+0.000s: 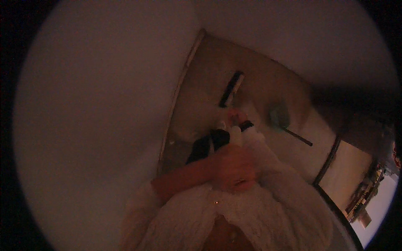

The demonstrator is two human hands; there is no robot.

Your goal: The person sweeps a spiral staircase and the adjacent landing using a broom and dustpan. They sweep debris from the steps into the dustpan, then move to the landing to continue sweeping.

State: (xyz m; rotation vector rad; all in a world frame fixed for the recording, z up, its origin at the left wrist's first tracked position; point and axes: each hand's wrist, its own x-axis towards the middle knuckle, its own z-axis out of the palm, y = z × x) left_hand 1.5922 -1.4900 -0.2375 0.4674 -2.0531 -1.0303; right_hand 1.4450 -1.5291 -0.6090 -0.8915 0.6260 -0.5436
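Note:
A pale broom handle (pixel 235 135) runs between my two hands. My left hand (pixel 236 169), blurred and high near my chest, is closed around its upper part. Farther down, my right hand (pixel 237 116), with a dark band at the wrist, grips the same handle. Just beyond it, the broom head (pixel 231 89) with dark bristles is at the floor. To the right is a green dustpan (pixel 279 116) with a long dark handle, its outline smeared in the dim light.
Plain walls rise at the left (pixel 94 94) and far side (pixel 267 34), meeting the floor (pixel 213 62) in a corner. A blurred dark shape (pixel 345 106) stands at right. Beyond a dark threshold (pixel 326 161) lies a brighter area. My dark-clad legs (pixel 209 144) show below.

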